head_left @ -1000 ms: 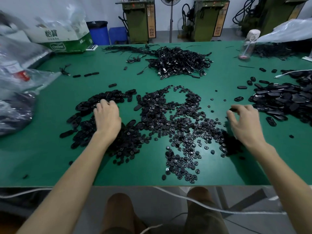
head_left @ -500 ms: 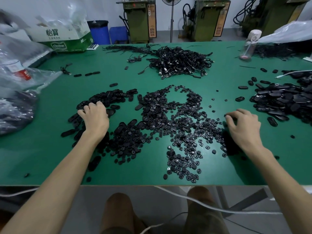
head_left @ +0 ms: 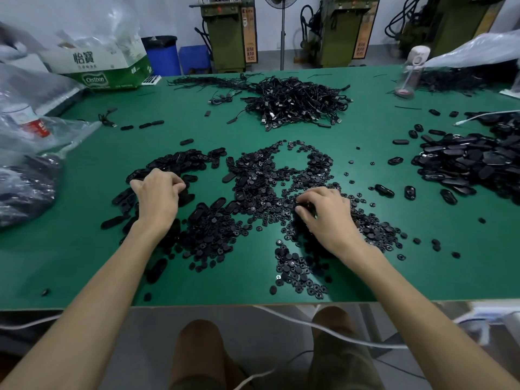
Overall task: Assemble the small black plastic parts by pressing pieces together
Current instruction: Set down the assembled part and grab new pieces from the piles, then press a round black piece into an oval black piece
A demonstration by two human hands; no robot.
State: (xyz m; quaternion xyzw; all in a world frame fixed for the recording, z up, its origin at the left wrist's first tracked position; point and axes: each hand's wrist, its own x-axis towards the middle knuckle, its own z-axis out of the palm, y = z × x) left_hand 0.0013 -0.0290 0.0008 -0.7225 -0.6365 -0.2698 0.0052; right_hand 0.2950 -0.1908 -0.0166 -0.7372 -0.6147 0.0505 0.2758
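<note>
Two grips: left grip point(head_left: 157, 197) and right grip point(head_left: 326, 218), both bare, both down among black parts on the green counter point(head_left: 84, 263), well apart.
right grip: on the near right part of the round-part heap point(head_left: 281, 175); fingers curled, thumb tucked under them, pinching round parts point(head_left: 307, 205) against the fingertips.
left grip: just left of the round-part heap, knuckles up, fingers curled down into the oval shells point(head_left: 180, 161); whether they hold one cannot be told.
oval shells: a loose spread touching the round-part heap on its left side, some mixed into its near edge.
second oval pile point(head_left: 464, 164): well to the right of the round-part heap, with a few strays between.
cable pile point(head_left: 295, 105): beyond the round-part heap, towards the far edge of the counter.
clear bottle point(head_left: 410, 71): far right of the round-part heap, upright, near the far edge.
cardboard box point(head_left: 95, 66): far left of the round-part heap, at the far corner.
plastic bags point(head_left: 28, 175): left of the round-part heap, past the oval shells.
white cord point(head_left: 323, 327): nearer than the round-part heap, hanging below the counter's near edge.
</note>
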